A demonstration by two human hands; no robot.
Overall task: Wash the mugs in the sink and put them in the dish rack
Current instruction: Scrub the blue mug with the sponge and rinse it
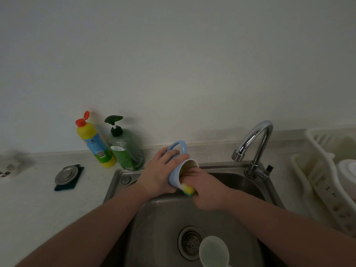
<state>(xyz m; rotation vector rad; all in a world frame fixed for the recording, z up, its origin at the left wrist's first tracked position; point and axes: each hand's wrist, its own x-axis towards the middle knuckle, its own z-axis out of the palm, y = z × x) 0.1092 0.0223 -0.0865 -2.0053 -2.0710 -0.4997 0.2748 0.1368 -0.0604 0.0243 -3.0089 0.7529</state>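
Observation:
My left hand [160, 173] grips a light blue mug [178, 171] above the steel sink [161, 224], tilted so its mouth faces right and its handle points up. My right hand [207, 189] holds a yellow and green sponge [188, 189], with its fingers pushed inside the mug's mouth. A pale green mug [213, 251] stands upright in the sink beside the drain [189, 242]. The white dish rack [327, 178] sits on the counter at the right, with a white dish in it.
A chrome tap [254, 143] arches over the sink's back right corner. Behind the sink's left corner stand a yellow bottle [94, 141] with an open red cap and a green pump bottle [125, 149]. A metal sink plug [66, 175] lies on a dark pad at the left.

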